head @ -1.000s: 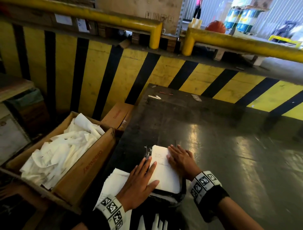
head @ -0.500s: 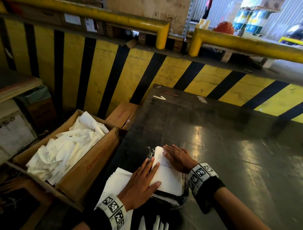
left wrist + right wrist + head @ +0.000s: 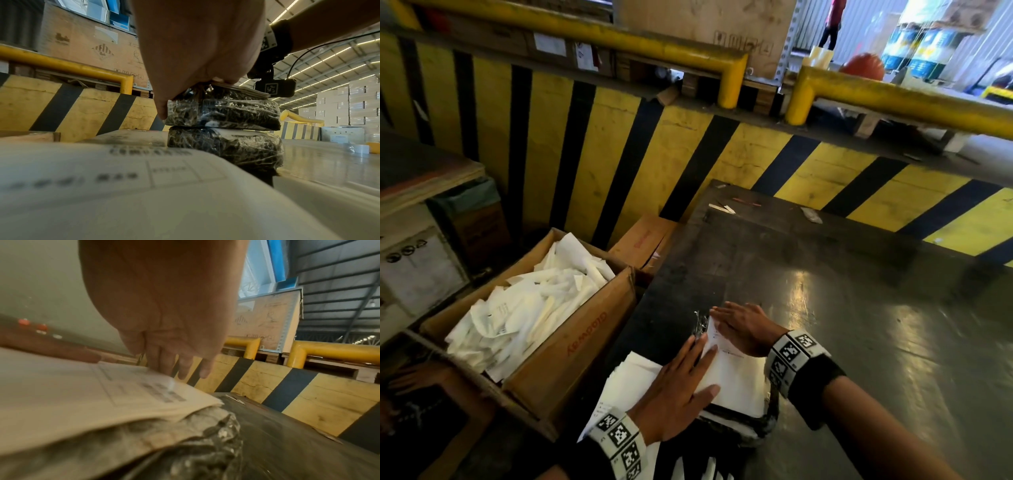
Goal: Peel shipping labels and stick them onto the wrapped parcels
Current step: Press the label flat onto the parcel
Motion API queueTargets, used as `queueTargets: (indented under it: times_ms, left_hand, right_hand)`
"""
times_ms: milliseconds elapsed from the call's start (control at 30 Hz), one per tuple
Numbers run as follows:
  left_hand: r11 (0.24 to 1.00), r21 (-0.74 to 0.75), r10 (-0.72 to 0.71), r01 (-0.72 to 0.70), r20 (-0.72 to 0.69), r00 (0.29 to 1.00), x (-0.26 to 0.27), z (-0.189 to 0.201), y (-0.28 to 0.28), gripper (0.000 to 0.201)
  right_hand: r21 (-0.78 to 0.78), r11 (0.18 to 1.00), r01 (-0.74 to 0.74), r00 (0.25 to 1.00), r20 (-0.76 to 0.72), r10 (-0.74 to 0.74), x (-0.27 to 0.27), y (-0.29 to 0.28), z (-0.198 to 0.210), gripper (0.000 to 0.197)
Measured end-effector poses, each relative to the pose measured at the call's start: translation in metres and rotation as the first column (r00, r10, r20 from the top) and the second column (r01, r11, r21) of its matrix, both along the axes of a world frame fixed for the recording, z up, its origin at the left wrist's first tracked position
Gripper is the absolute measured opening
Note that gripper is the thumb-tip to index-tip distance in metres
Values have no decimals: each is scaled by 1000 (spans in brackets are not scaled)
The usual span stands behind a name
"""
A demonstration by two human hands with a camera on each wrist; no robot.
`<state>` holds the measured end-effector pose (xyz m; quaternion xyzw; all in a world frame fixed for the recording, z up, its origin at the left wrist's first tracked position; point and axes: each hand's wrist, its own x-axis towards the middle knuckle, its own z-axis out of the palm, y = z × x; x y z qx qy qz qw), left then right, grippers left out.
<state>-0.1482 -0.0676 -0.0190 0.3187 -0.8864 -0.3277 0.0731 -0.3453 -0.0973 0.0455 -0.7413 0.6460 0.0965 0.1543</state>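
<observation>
A white shipping label (image 3: 736, 380) lies on top of a black wrapped parcel (image 3: 763, 423) at the near edge of the dark table (image 3: 825, 308). In the left wrist view this parcel (image 3: 224, 112) sits on a second wrapped parcel (image 3: 224, 151). My left hand (image 3: 681, 387) lies flat with straight fingers on the label's left side. My right hand (image 3: 743, 325) presses flat on its far end, fingers (image 3: 164, 363) straight over the label (image 3: 98, 386). A stack of label sheets (image 3: 630, 387) lies left of the parcels, under my left wrist.
A cardboard box (image 3: 571, 349) full of crumpled white backing paper (image 3: 524, 308) stands left of the table. A yellow-and-black striped barrier (image 3: 722, 150) with yellow rails runs behind. Small scraps (image 3: 722, 208) lie at the table's far edge.
My right hand has slid leftward across the far end of the label, its fingers now reaching the far left corner. The left hand has stayed flat in place.
</observation>
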Motion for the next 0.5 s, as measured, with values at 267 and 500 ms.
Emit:
queueTargets:
  times_ms: [267,500]
  left_hand:
    - [1000,-9,-13,13,7,1000,0,1,0,79]
    - [1000,-7,-13,13,-24,1000,-1,-7,-4,87]
  right_hand:
    - [-99,995,-9,1000,-21,7,-13,62,-11,83]
    - [-197,958,208,977,84,-195,-31,127,-29,97]
